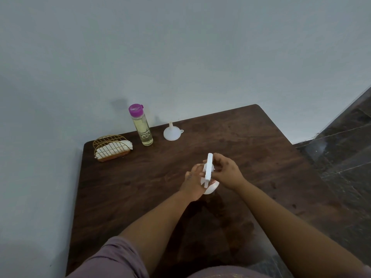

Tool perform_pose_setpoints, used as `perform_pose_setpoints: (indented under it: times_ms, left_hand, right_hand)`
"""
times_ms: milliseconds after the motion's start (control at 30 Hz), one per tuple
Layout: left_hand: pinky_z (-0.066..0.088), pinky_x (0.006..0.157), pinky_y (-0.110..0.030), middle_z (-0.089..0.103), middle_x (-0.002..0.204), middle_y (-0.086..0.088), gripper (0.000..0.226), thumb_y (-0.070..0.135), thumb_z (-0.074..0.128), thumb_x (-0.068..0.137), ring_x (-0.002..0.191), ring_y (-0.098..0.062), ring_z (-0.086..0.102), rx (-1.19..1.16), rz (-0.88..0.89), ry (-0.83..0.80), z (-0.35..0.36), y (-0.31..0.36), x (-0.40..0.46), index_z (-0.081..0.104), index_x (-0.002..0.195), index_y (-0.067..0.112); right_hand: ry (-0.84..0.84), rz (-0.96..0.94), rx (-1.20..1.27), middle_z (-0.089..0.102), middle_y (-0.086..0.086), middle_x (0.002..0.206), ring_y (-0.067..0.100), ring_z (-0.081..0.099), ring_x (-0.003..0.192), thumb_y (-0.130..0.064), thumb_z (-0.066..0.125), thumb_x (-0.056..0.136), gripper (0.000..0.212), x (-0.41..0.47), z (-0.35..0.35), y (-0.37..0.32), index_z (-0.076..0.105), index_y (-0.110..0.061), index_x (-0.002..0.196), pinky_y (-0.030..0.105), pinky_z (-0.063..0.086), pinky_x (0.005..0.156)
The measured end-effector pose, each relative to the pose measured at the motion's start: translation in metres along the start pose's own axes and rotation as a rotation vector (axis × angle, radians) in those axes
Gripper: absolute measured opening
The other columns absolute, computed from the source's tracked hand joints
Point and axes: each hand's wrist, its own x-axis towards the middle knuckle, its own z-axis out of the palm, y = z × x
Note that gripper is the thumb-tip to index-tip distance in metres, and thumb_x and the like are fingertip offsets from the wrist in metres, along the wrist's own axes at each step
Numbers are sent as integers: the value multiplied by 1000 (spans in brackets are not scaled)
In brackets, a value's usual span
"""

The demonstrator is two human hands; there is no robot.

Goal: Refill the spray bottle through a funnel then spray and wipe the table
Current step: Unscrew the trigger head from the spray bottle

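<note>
A white spray bottle (208, 173) stands in the middle of the dark wooden table (251, 137), its trigger head on top. My left hand (192, 182) wraps the bottle's body from the left. My right hand (225, 172) grips the white spray head from the right. Most of the bottle's body is hidden behind my hands. A white funnel (172, 133) rests upside down, spout up, near the table's far edge. To its left stands a clear refill bottle (143, 127) of pale yellow liquid with a purple cap.
A gold wire holder (111, 147) with white napkins sits at the far left corner of the table. A pale wall runs behind and to the left. Dark tiled floor (345, 153) lies to the right of the table.
</note>
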Motion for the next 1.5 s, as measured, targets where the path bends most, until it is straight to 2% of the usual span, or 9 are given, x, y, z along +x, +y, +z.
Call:
perform_pose_setpoints:
  times_ms: [100,233,300,367,500,633,1067,1267,1500]
  left_hand:
    - [38,111,-43,33,151,3,61,45,59,92,136,-24,37,-29,-20,16,-2,1,-1,35,144,25]
    - [38,106,-41,27,154,8,66,37,62,92,139,-25,31,-7,-6,13,-2,-1,-3,29,147,27]
    - [38,107,-41,25,155,6,69,34,61,93,140,-25,30,32,-4,17,-2,0,-4,23,150,26]
    - [38,108,-41,25,156,5,70,36,60,94,140,-25,30,29,-18,17,-2,2,-5,20,151,24]
    - [37,108,-42,27,155,5,73,51,57,91,139,-25,32,28,-35,14,-7,5,-6,22,150,25]
    - [37,109,-44,27,155,5,74,51,58,90,139,-26,31,24,-23,29,-10,7,-10,23,150,25]
    - [41,108,-45,34,153,1,76,53,62,87,136,-26,40,82,-81,-13,-22,16,-12,26,149,26]
    - [38,109,-46,33,154,-3,76,53,58,90,139,-28,35,148,-69,-29,-24,18,-15,24,151,22]
    - [43,104,-42,36,151,-4,77,59,52,90,136,-27,38,235,-20,87,-20,10,-26,21,150,21]
  right_hand:
    - [110,10,-59,55,-8,89,5,56,78,-16,84,70,28,5,6,-8,67,-12,92,14,46,64]
    - [-3,17,13,65,-2,93,13,65,87,-21,81,75,29,1,-8,-7,74,-19,103,28,56,77]
    - [-53,36,49,69,-1,100,11,66,93,-19,79,77,28,-2,-17,-9,71,-16,105,26,56,83]
    - [-89,23,41,70,-4,100,7,65,92,-18,74,82,23,-1,-20,-16,69,-17,104,19,54,80]
    - [-66,52,152,67,-3,102,15,65,96,-15,66,87,20,4,-30,-32,62,-16,107,29,55,83]
    - [-44,67,233,66,-1,106,18,67,97,-17,61,92,21,3,-41,-45,55,-14,111,31,57,83]
    - [180,-73,105,65,-8,105,12,66,98,-18,59,93,15,-6,-71,-99,55,-18,107,39,55,89]
    - [261,-149,86,65,-9,103,9,66,95,-11,56,93,14,-21,-79,-117,54,-12,107,36,55,86]
    - [375,-169,108,63,-10,106,7,65,99,-7,52,95,18,-40,-74,-122,51,-14,111,27,56,84]
